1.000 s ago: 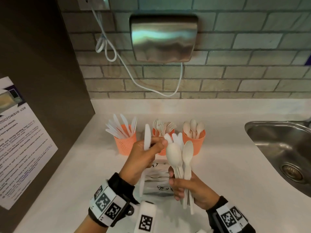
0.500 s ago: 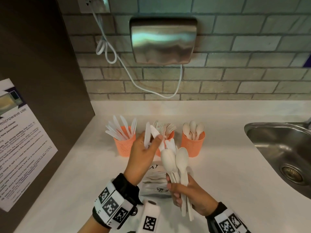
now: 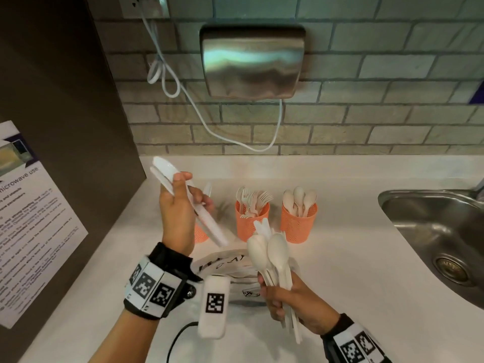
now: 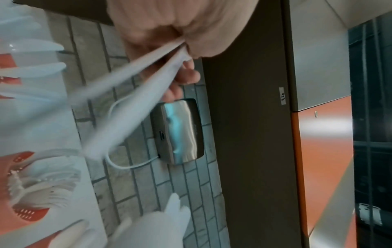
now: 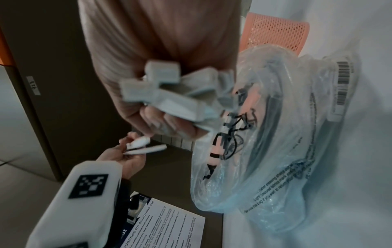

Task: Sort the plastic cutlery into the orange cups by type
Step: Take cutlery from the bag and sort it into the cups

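Note:
Three orange mesh cups stand in a row on the white counter. The left cup [image 3: 200,233] with knives is mostly hidden behind my left hand. The middle cup [image 3: 251,222] holds forks and the right cup [image 3: 298,225] holds spoons. My left hand [image 3: 193,192] grips two white knives [image 3: 167,171], blades pointing up-left, above the left cup; in the left wrist view the knives [image 4: 144,94] are blurred. My right hand [image 3: 273,292] grips a bundle of spoons and other white cutlery [image 3: 269,252] by the handles [image 5: 169,94], in front of the cups.
A clear plastic bag [image 3: 222,264] lies on the counter under my hands. A steel sink [image 3: 432,231] is sunk in at the right. A dark cabinet side [image 3: 65,127] with a paper notice [image 3: 31,218] bounds the left. A steel box [image 3: 251,61] and cable hang on the brick wall.
My left hand took a second knife out of the bundle and swung up and to the left with both knives. The right hand sank slightly with the bundle.

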Available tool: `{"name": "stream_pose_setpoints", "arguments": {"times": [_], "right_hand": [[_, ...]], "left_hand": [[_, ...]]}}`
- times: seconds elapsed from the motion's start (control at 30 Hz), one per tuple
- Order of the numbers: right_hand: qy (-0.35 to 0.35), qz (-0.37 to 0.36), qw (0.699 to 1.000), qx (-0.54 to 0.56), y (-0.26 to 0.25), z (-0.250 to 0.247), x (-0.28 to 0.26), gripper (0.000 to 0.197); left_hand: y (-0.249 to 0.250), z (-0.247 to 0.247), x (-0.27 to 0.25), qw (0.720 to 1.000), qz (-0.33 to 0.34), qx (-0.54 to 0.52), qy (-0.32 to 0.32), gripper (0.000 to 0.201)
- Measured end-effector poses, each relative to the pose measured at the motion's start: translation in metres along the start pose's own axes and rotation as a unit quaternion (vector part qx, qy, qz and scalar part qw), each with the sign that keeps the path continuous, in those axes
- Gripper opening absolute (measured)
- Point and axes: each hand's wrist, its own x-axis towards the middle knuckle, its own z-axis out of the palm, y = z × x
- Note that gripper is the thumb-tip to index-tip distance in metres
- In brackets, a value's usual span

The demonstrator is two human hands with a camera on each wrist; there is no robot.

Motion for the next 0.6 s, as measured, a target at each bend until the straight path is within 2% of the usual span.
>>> {"name": "stream_pose_setpoints", "arguments": {"times": [0.1,0.2,0.27,0.33,0.43,0.6], "right_hand": [[-0.009,0.004,1.0,0.009,-0.002,-0.001,0.001,0.014],[-0.023,0.006,1.0,0.013,-0.002,-0.001,0.003,0.016],[-0.035,0.007,0.999,0.013,-0.003,-0.001,0.004,0.02],[-0.048,0.012,0.999,0.01,-0.003,-0.001,0.005,0.024],[-0.061,0.024,0.998,0.011,-0.002,-0.002,0.004,0.023],[-0.055,0.036,0.997,0.029,-0.001,-0.005,0.002,0.024]], "left_hand": [[-0.002,0.001,-0.011,0.989,-0.065,0.089,-0.096,0.016],[-0.009,0.004,-0.029,0.956,-0.116,0.161,-0.214,0.012],[-0.012,0.008,-0.038,0.94,-0.151,0.17,-0.254,0.008],[-0.014,0.012,-0.04,0.934,-0.175,0.169,-0.262,0.008],[-0.018,0.012,-0.037,0.93,-0.177,0.188,-0.261,0.019],[-0.015,0.009,-0.027,0.964,-0.143,0.128,-0.184,0.019]]}}
